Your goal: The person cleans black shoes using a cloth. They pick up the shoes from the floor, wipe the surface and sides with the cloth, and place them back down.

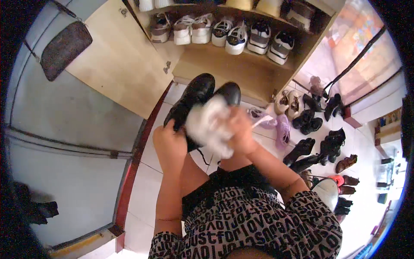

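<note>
In the middle of the head view are two black leather lace-up shoes or boots, side by side with their toes pointing away. My left hand (pixel 170 139) grips the rear upper part of the left black shoe (pixel 197 89). A white cloth (pixel 210 123), blurred by motion, is bunched in my right hand (pixel 240 131). The cloth covers much of the right black shoe (pixel 230 92), whose toe shows beyond it. A dark lace (pixel 203 157) hangs below the shoes.
Ahead stands an open wooden shoe cabinet (pixel 223 69) with sneakers (pixel 237 39) on its shelf. Its door (pixel 119 58) is at the left, near a hanging dark bag (pixel 66 48). Lilac shoes (pixel 283 131) and several dark pairs (pixel 331 145) stand on the tiled floor at the right.
</note>
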`<move>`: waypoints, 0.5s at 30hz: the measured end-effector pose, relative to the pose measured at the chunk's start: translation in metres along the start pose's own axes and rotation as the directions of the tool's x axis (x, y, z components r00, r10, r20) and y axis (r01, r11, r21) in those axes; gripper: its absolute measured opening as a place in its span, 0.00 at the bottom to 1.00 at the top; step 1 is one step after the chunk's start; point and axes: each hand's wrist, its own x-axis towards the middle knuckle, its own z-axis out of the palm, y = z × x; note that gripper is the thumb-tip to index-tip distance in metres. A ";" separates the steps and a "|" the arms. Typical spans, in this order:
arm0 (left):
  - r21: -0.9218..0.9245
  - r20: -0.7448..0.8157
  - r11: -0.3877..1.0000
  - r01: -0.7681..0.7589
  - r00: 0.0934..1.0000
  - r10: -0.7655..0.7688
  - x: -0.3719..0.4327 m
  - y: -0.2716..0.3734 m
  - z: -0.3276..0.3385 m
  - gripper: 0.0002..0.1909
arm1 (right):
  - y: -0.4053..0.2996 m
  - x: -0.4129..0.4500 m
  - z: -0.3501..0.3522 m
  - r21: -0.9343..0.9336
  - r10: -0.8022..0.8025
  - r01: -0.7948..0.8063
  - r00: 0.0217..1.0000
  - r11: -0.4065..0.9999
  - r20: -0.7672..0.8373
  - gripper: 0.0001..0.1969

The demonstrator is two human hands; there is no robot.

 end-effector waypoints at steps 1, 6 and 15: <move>-0.269 0.094 0.947 0.178 0.983 -0.158 0.003 -0.006 0.007 0.08 | 0.004 -0.009 0.005 0.007 -0.285 0.288 0.944 0.958 0.167 0.23; -0.442 0.162 0.824 0.355 0.935 -0.315 0.001 0.005 0.002 0.13 | 0.072 -0.005 -0.001 -0.159 0.619 -0.640 0.768 0.752 -0.163 0.17; -0.358 0.173 0.818 0.449 0.893 -0.415 0.000 -0.012 -0.013 0.12 | -0.052 -0.018 0.027 0.176 0.500 -0.576 0.797 0.798 0.337 0.24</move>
